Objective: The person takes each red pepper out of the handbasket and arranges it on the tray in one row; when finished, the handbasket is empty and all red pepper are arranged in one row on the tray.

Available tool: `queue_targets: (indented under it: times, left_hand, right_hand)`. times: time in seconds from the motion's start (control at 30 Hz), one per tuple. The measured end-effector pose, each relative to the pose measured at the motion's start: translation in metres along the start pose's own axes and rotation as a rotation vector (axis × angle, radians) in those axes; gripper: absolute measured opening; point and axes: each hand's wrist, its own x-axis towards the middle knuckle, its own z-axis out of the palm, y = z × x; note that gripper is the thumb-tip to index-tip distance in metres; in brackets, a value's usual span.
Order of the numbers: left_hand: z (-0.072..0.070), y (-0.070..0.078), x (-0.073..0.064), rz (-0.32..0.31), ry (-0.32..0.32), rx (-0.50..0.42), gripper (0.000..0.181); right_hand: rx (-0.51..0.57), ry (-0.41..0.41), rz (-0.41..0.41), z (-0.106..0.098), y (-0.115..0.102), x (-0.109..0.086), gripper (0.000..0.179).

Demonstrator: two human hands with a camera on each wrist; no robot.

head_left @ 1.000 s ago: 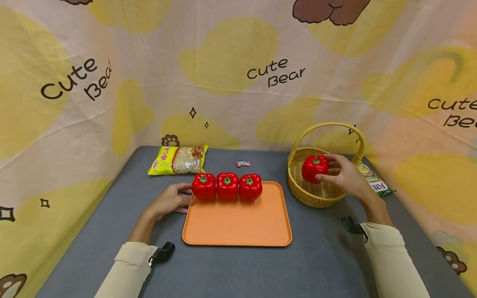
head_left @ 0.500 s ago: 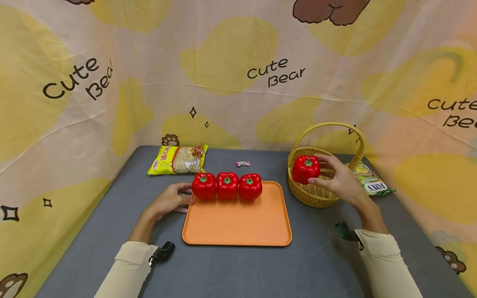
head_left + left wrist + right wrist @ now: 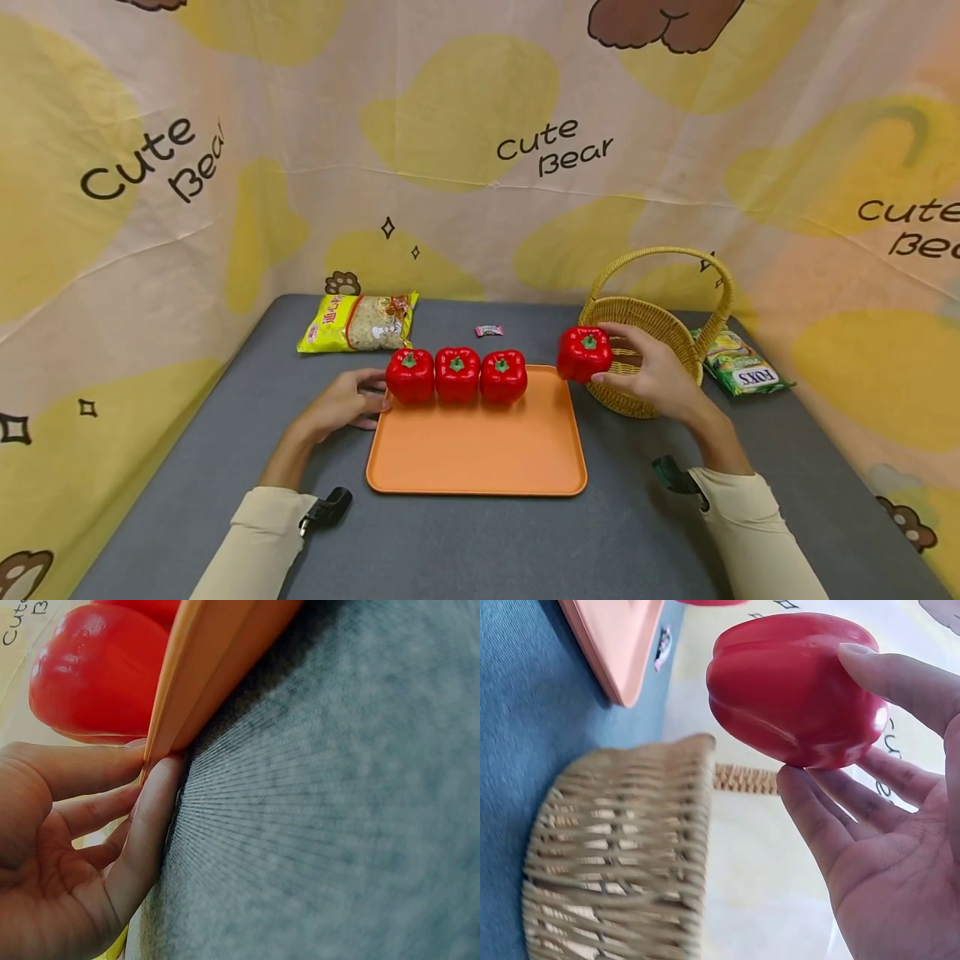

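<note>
My right hand (image 3: 660, 377) holds a red bell pepper (image 3: 579, 357) between thumb and fingertips, its green stem facing up. In the head view this pepper overlaps the tray's far right corner; the right wrist view shows it raised above the basket's rim. Three more red bell peppers, the left one (image 3: 411, 377), the middle one (image 3: 458, 377) and the right one (image 3: 504, 378), stand in a row along the far edge of an orange tray (image 3: 480, 450). At the tray's left side, my left hand (image 3: 341, 406) pinches the rim, as the left wrist view (image 3: 82, 847) shows close up.
The wicker basket (image 3: 667, 321) with its tall arched handle stands right of the tray, partly behind my right hand. A green FOX'S packet (image 3: 746, 367) lies beyond it. Toward the back are a yellow food bag (image 3: 360, 322) and a small pink wrapped sweet (image 3: 489, 331).
My right hand has carried the bell pepper leftward, from over the basket's inside to the tray's far right corner. My left hand and the three peppers in the row have stayed put.
</note>
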Motion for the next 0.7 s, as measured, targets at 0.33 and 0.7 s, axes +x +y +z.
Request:
queue_targets:
  times: [0.33, 0.7]
  left_hand:
    - [-0.001, -0.003, 0.002, -0.004, 0.0, -0.001, 0.066]
    - [-0.002, -0.005, 0.003, 0.006, -0.001, 0.001, 0.066]
  right_hand:
    - [0.03, -0.066, 0.035, 0.024, 0.0, 0.002, 0.076]
    - [0.015, -0.12, 0.082, 0.04, 0.001, 0.003, 0.079]
